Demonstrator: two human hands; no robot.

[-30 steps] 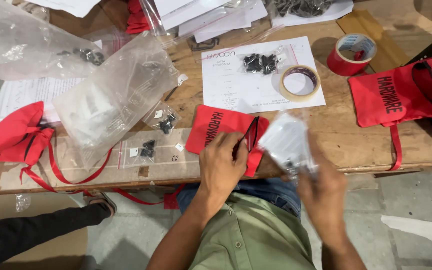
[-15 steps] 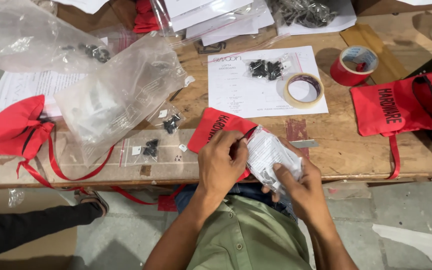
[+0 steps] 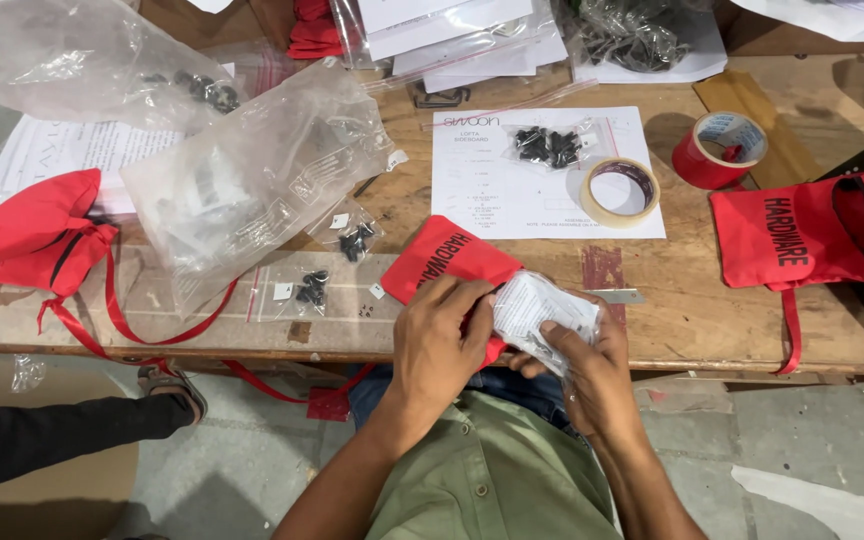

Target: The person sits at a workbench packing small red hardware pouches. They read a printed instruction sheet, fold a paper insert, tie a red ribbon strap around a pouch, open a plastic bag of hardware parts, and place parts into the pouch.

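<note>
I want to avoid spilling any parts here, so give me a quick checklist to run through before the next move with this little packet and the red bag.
1. Left hand holds the red bag at its near end: ok.
2. Right hand grips the clear packet: ok.
3. Packet touches the bag's near end: ok.
4. Bag mouth open: cannot tell, hidden by fingers.
5. Packet sealed: cannot tell.
6. Bag rests on the wooden table, not hanging off: ok.

Tape rolls point(image 3: 620, 192) on table point(image 3: 702, 300), behind pouch point(image 3: 449, 262).
</note>
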